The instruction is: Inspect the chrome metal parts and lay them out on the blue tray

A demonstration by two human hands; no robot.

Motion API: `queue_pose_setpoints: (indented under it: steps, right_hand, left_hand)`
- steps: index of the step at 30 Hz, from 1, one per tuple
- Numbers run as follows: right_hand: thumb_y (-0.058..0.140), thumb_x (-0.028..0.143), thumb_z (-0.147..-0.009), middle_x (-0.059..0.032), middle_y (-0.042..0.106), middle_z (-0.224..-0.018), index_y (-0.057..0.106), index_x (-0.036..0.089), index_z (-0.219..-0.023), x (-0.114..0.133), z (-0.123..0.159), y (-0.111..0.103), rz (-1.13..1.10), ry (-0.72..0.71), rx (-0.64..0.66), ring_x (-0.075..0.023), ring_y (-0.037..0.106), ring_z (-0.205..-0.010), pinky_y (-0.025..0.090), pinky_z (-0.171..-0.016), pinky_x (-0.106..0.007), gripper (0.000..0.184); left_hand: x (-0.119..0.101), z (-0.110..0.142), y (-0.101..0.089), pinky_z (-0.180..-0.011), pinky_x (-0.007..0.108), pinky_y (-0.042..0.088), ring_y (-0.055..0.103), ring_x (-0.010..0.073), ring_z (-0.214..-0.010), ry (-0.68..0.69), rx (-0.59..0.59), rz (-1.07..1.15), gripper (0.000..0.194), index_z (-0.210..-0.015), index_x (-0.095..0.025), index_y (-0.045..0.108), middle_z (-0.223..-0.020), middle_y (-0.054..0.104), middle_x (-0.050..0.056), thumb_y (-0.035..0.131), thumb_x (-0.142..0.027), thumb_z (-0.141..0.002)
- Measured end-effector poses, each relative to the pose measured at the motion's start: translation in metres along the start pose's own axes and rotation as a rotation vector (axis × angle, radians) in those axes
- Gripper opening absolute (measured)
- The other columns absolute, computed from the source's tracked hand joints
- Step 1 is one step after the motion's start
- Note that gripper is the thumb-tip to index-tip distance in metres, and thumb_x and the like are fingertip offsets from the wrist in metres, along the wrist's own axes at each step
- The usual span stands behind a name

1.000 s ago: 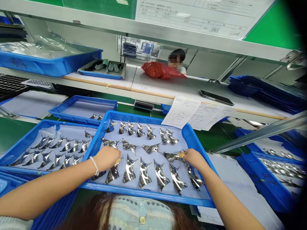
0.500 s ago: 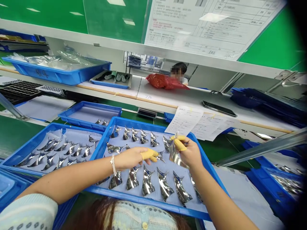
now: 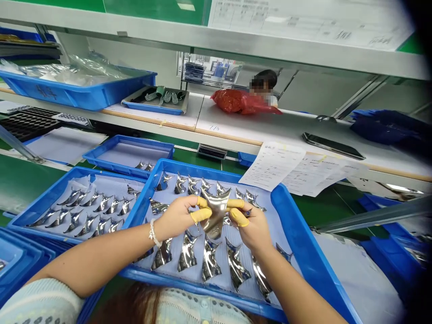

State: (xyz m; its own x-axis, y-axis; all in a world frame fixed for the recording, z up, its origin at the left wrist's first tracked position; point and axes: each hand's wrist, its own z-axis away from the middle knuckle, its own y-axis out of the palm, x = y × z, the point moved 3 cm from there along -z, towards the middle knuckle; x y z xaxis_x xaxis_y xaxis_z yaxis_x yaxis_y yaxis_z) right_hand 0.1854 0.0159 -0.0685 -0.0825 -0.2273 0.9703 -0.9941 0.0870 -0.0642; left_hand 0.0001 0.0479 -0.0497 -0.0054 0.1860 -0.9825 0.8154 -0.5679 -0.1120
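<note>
A shiny, curved metal part (image 3: 215,215) with pointed corners is held up between both hands over the large blue tray (image 3: 307,234). My left hand (image 3: 184,213) pinches its left edge with yellow-covered fingertips. On the opposite edge, my right hand (image 3: 251,222) grips it, also in yellow finger covers. Below and around them, rows of similar metal parts (image 3: 187,254) lie on pale lining paper. The hands hide some parts in the middle of the tray.
To the left is another blue tray (image 3: 72,240) of smaller metal parts, with a smaller tray (image 3: 130,168) behind. Papers (image 3: 276,166) hang off the shelf, which bears a phone (image 3: 332,145) and a red bag (image 3: 232,101). A person (image 3: 265,85) is beyond.
My right hand has brought the metal part leftward to the tray's middle. My left hand, earlier without a hold on it, now grips its other edge. The camera view has shifted slightly.
</note>
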Motion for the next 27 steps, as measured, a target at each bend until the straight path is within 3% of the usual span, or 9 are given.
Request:
queue_pose_setpoints:
  steps: [3,8,13,19,22,25,27]
  right_hand:
    - [0.072,0.046,-0.071,-0.0026,0.063,-0.059,0.073,0.019,-0.081,0.008,0.006,0.003,0.007,-0.031,0.052,-0.0135,0.051,-0.049,0.042,-0.046,-0.025,0.028]
    - [0.070,0.051,-0.071,-0.0006,0.056,-0.052,0.068,0.018,-0.063,0.019,0.014,0.014,0.131,-0.115,0.097,-0.0122,0.045,-0.047,0.037,-0.044,-0.024,0.034]
    - [0.069,0.043,-0.076,-0.0008,0.059,-0.055,0.069,0.020,-0.066,0.023,0.016,0.014,0.188,-0.258,0.109,-0.0137,0.049,-0.048,0.039,-0.045,-0.025,0.025]
    - [0.068,0.027,-0.080,-0.0005,0.067,-0.070,0.070,0.024,-0.078,0.022,0.017,0.009,0.217,-0.407,0.174,-0.0147,0.059,-0.060,0.047,-0.055,-0.025,0.003]
    - [0.069,0.025,-0.079,-0.0013,0.067,-0.073,0.070,0.025,-0.081,0.021,0.018,0.009,0.216,-0.419,0.182,-0.0156,0.059,-0.062,0.046,-0.055,-0.026,0.002]
    - [0.069,0.026,-0.079,-0.0001,0.066,-0.069,0.069,0.024,-0.079,0.020,0.018,0.008,0.208,-0.358,0.162,-0.0143,0.057,-0.060,0.044,-0.054,-0.025,0.002]
    - [0.067,0.029,-0.081,0.0014,0.062,-0.062,0.069,0.023,-0.076,0.019,0.018,0.009,0.159,-0.272,0.157,-0.0119,0.052,-0.053,0.041,-0.050,-0.023,0.009]
  left_hand:
    - [-0.007,0.000,-0.007,-0.072,0.028,0.044,0.056,0.0142,-0.073,0.164,-0.056,-0.183,0.021,-0.073,-0.015,0.065,-0.075,0.064,0.003,0.062,-0.034,-0.079]
    - [-0.012,0.001,-0.006,-0.069,0.028,0.044,0.055,0.0136,-0.067,0.432,-0.050,-0.288,0.033,-0.067,-0.016,0.066,-0.064,0.064,0.002,0.058,-0.044,-0.082]
    - [-0.012,0.002,-0.005,-0.071,0.028,0.045,0.056,0.0132,-0.068,0.565,-0.048,-0.389,0.034,-0.070,-0.017,0.068,-0.067,0.067,0.003,0.054,-0.045,-0.085]
    - [-0.010,0.004,-0.005,-0.073,0.029,0.044,0.056,0.0147,-0.072,0.598,-0.067,-0.478,0.030,-0.075,-0.019,0.071,-0.070,0.068,0.004,0.057,-0.044,-0.083]
    - [-0.010,0.004,-0.005,-0.074,0.030,0.043,0.056,0.0153,-0.074,0.579,-0.065,-0.473,0.029,-0.076,-0.021,0.072,-0.072,0.068,0.004,0.057,-0.045,-0.082]
    - [-0.010,0.001,-0.005,-0.074,0.030,0.044,0.056,0.0153,-0.072,0.471,-0.035,-0.364,0.031,-0.071,-0.020,0.071,-0.069,0.067,0.004,0.060,-0.047,-0.080]
    - [-0.008,-0.001,-0.006,-0.070,0.029,0.045,0.056,0.0144,-0.068,0.304,-0.027,-0.208,0.029,-0.068,-0.018,0.069,-0.067,0.065,0.003,0.064,-0.045,-0.078]
